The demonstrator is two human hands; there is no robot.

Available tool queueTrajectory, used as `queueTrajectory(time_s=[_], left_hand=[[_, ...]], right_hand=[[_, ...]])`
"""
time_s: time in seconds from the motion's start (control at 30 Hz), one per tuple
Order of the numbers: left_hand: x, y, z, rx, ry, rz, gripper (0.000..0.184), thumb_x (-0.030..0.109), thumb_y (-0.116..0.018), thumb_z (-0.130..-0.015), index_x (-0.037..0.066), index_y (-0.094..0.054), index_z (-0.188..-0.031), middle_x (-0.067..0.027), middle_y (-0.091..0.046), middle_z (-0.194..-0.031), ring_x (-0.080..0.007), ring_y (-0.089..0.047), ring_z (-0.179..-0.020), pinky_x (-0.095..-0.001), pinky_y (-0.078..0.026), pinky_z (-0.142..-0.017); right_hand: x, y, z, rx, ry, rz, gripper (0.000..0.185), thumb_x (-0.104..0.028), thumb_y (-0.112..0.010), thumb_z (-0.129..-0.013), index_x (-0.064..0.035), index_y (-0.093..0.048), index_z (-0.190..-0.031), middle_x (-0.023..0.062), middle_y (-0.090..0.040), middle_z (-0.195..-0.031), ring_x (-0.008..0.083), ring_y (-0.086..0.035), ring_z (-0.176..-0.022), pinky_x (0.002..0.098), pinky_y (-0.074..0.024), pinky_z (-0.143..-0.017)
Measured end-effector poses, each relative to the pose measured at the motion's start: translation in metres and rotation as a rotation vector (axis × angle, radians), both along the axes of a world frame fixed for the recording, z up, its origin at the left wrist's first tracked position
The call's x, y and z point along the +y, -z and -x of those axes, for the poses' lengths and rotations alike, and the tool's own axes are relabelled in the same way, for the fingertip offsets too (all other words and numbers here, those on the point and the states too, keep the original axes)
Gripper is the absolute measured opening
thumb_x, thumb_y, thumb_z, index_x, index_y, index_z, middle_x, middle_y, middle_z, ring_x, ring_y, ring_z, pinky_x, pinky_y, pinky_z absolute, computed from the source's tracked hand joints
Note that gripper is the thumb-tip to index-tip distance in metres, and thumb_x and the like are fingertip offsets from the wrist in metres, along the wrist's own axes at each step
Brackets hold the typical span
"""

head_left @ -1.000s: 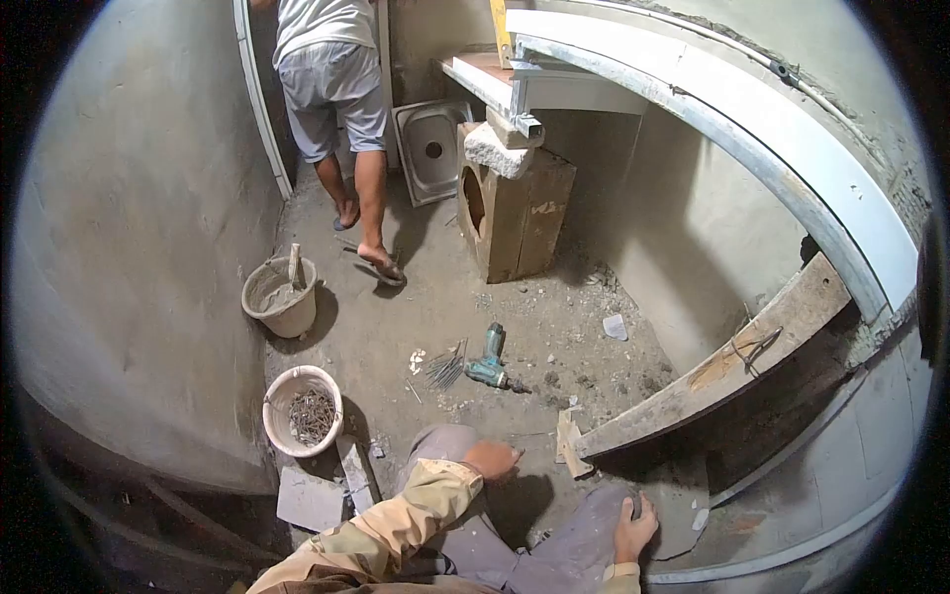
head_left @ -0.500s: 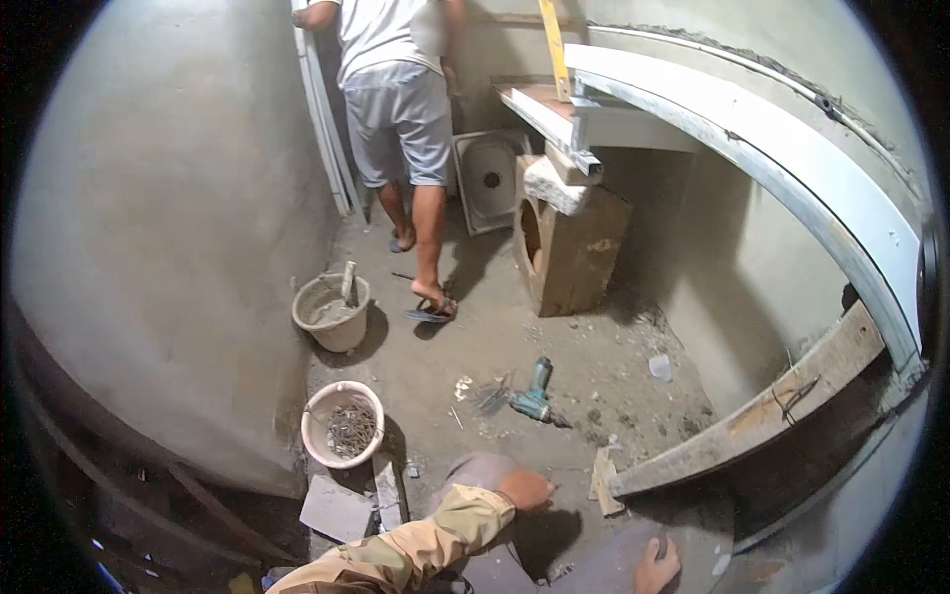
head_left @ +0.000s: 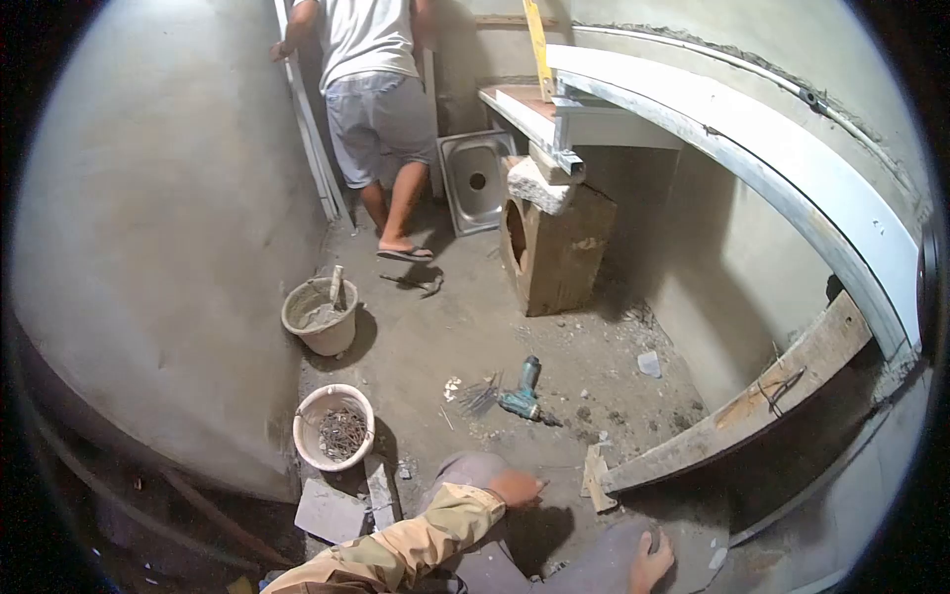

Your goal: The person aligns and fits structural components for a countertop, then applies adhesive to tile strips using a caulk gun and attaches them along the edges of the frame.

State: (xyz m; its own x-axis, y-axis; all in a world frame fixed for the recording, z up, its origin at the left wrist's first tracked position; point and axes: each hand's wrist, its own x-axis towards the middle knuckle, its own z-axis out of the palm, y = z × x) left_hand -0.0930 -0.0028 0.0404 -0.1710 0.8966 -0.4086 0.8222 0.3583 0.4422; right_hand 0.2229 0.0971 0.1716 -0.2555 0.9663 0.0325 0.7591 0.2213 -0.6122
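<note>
My left hand (head_left: 515, 488), below a camouflage sleeve (head_left: 426, 535), lies over my bent left knee (head_left: 470, 467). Its fingers are small and blurred, so their closing is unclear. At my right knee (head_left: 599, 562), my right hand (head_left: 652, 564) is curled, with a small dark shape between thumb and fingers that I cannot make out. On the floor ahead lies a teal cordless drill (head_left: 524, 394), beside a bunch of thin wires (head_left: 479, 398). A short wood scrap (head_left: 598, 479) sits between my knees and a long plank (head_left: 732, 426).
A bucket of nails (head_left: 336, 394) and a mortar bucket (head_left: 323, 332) stand at the left. Another person (head_left: 381, 129) is at the back near a steel sink (head_left: 479, 182). A wooden box (head_left: 564, 252) supports a block under a white curved frame (head_left: 752, 129).
The other person has stepped farther back towards the corner, uncovering a dark tool on the floor. My view has shifted slightly; both my hands stay at my knees.
</note>
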Motion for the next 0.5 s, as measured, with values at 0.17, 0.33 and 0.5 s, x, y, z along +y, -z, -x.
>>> queueTrajectory(time_s=[0.17,0.33,0.5], left_hand=[[-0.004,-0.03,-0.002,0.033,0.046,0.018,0.034,0.03,-0.047,-0.102,0.007,-0.062,-0.123,-0.0214,-0.071,-0.098,-0.0404,-0.07,-0.089,-0.0535,-0.055,-0.073],[-0.007,-0.047,-0.003,0.078,0.088,0.0,0.035,0.029,-0.047,-0.102,0.006,-0.062,-0.124,-0.0212,-0.071,-0.099,-0.0403,-0.07,-0.09,-0.0529,-0.055,-0.073],[-0.004,-0.029,-0.006,0.017,-0.047,-0.033,0.033,0.027,-0.048,-0.1,0.002,-0.07,-0.106,-0.0219,-0.072,-0.095,-0.0399,-0.071,-0.089,-0.0506,-0.056,-0.074]], right_hand=[[0.007,0.034,-0.003,0.061,0.048,-0.119,0.044,-0.024,-0.066,-0.086,0.0089,-0.067,-0.115,0.0291,-0.067,-0.112,0.0462,-0.062,-0.106,0.0479,-0.0472,-0.097],[0.009,0.042,-0.006,0.069,0.05,-0.131,0.043,-0.022,-0.067,-0.086,0.0091,-0.067,-0.116,0.0292,-0.066,-0.112,0.0457,-0.063,-0.104,0.0474,-0.0482,-0.095],[0.022,0.073,-0.023,0.068,-0.005,-0.195,0.044,-0.024,-0.068,-0.086,0.0092,-0.067,-0.116,0.0294,-0.067,-0.11,0.0444,-0.064,-0.104,0.0462,-0.0479,-0.096]])
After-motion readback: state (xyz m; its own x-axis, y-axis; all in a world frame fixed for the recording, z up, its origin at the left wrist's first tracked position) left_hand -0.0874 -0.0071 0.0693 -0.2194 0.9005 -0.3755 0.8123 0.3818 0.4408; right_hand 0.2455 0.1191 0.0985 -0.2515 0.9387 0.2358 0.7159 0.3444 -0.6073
